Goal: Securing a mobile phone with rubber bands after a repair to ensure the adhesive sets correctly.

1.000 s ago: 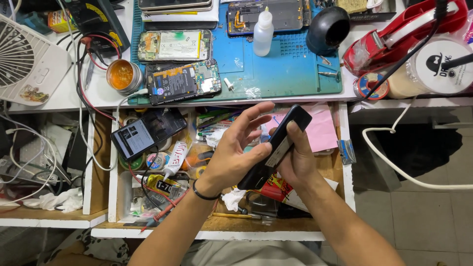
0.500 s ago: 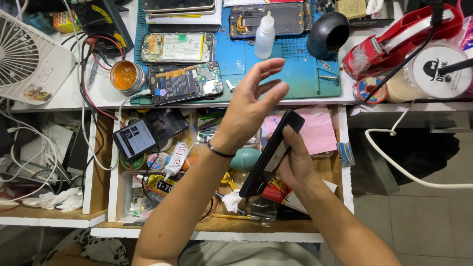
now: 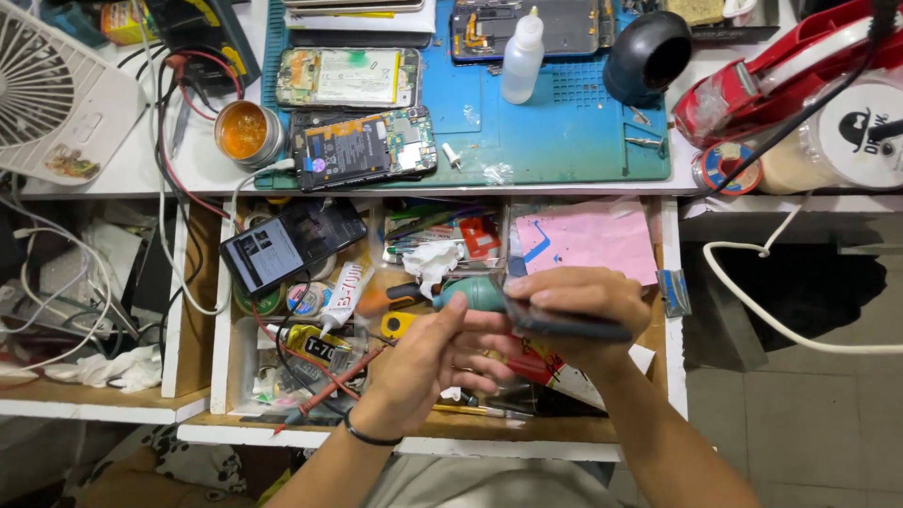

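Two hands over an open drawer [image 3: 218, 376], above a seated lap.

Right hand [image 3: 578, 310]: fingers curled together and clamped on a dark phone [image 3: 564, 326], held edge-on and nearly level, so only its thin side shows. Judged a steadying grip that turns the edge toward the other hand.

Left hand [image 3: 442, 362]: fingers loosely spread, tips at the phone's near end, thumb raised beside a teal blower [image 3: 475, 293]. Whether anything small is pinched between the fingertips cannot be told. Black band on the wrist.

Phone position: in the air above the drawer's middle, just in front of the pink sheet [image 3: 588, 246], touching nothing but the hands.

Drawer contents, loose: second phone [image 3: 290, 245] with lit screen, propped aslant at the left; white glue tube [image 3: 340, 293]; crumpled tissue [image 3: 431, 263]; red probe [image 3: 329, 388] lying diagonally; small tins, pens, cables. Likely kept here for reach while seated.

Bench top, behind the drawer: blue mat [image 3: 564, 132] bearing two opened phones [image 3: 362, 146], backs off and boards exposed, laid flat for access; white squeeze bottle [image 3: 522, 56] upright; black dome-shaped piece [image 3: 647, 52]. Off the mat: orange flux tin [image 3: 246, 132] to the left, white fan [image 3: 56, 94] at far left, red tape dispenser [image 3: 762, 80] at right. White cable [image 3: 781, 320] loops down past the bench's right end.
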